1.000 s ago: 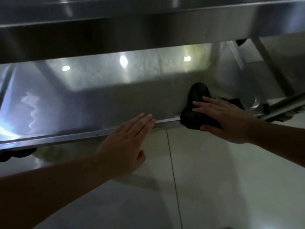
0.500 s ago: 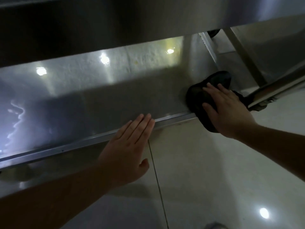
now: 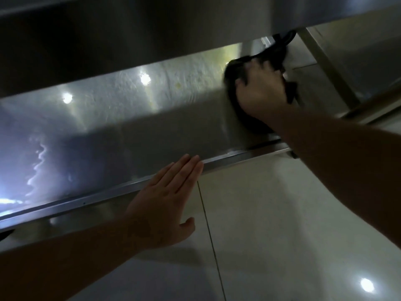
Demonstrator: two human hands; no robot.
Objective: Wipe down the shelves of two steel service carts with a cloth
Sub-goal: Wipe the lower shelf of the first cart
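A dark, crumpled cloth (image 3: 236, 68) is pressed on the steel shelf (image 3: 152, 118) under the right hand (image 3: 261, 92), fingers curled. It has been moved deeper since before. The left hand (image 3: 165, 205) is laid flat, fingers straight, on the rim.

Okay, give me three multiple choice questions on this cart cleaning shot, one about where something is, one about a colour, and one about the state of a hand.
1. Where is the cloth?
A. On the floor tiles
B. Far right of the lower shelf
C. On the shelf's front rim

2. What colour is the cloth?
A. White
B. Yellow
C. Black

3. How is the left hand?
A. Flat, fingers straight, at the shelf's front rim
B. Gripping the cloth
C. Clenched in a fist

Answers: 1 B, the right hand presses it on the lower shelf near the far corner. 2 C, it shows dark against the steel. 3 A, the fingers lie straight and hold nothing.
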